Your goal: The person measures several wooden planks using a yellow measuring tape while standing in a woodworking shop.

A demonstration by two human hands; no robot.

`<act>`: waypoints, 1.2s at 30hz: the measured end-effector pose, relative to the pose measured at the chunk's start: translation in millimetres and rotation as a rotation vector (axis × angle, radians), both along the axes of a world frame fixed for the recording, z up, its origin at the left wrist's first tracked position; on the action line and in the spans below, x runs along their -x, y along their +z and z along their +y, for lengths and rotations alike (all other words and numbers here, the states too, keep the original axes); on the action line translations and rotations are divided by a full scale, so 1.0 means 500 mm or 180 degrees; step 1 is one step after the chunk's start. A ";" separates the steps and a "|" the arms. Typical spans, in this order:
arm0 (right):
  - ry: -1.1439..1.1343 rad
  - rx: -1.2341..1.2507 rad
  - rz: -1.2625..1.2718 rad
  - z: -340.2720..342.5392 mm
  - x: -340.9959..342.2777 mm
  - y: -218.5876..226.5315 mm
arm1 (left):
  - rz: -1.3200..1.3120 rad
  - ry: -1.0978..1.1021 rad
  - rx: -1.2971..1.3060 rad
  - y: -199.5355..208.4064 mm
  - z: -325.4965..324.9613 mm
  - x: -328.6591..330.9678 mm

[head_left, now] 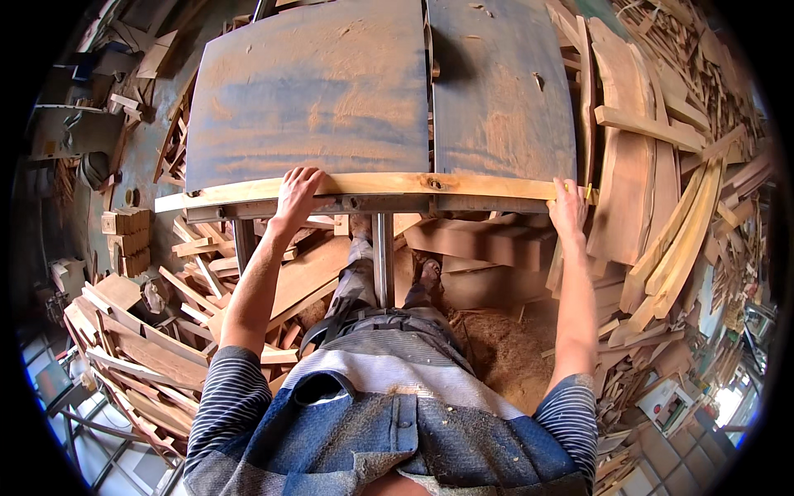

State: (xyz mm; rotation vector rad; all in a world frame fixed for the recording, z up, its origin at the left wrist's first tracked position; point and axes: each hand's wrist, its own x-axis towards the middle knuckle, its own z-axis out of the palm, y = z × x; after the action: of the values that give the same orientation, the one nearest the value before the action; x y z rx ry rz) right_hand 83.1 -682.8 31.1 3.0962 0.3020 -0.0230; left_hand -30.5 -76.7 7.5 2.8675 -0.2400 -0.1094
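Note:
A long, pale wooden strip (380, 183) with dark knots lies along the near edge of a sawdust-streaked metal machine table (314, 99). Its left end sticks out past the table's side. My left hand (298, 197) is closed over the strip left of its middle, with the fingers curled on its top. Near the right end, my right hand (568, 210) grips the same strip. A thin yellow thing like a pencil (589, 192) shows beside the right fingers; I cannot tell whether they hold it. A narrow slot (430, 91) runs between the table's two plates.
Wide boards (622, 149) and many offcuts pile up on the right. More curved boards (157, 347) and scraps lie at the lower left, near a stack of small blocks (126, 240). A metal leg (383, 260) stands between my feet, with sawdust (504, 347) on the floor.

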 end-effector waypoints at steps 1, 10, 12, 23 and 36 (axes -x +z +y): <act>-0.0107 -0.0261 -0.0110 0.018 0.006 0.006 | 0.0095 0.0046 0.0014 0.003 0.001 0.000; -0.3086 -0.6302 0.1861 0.344 0.278 0.009 | 0.1660 0.0564 0.2390 0.099 -0.302 0.055; -0.2696 -0.6337 0.1991 0.431 0.322 0.049 | 0.2563 0.1205 0.4205 0.062 -0.390 0.102; -0.1118 -0.4267 0.2047 0.342 0.345 0.085 | 0.2220 -0.0149 0.2706 0.054 -0.417 0.121; -0.3049 -0.3907 -0.0546 -0.366 -0.087 -0.170 | 0.1502 0.1073 0.0473 0.160 -0.097 -0.074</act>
State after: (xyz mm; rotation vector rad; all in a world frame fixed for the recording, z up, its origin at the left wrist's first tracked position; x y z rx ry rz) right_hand 126.4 -865.8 -53.8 3.8222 -1.8079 0.5998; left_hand 6.3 -125.2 87.6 2.5928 0.3109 -0.6566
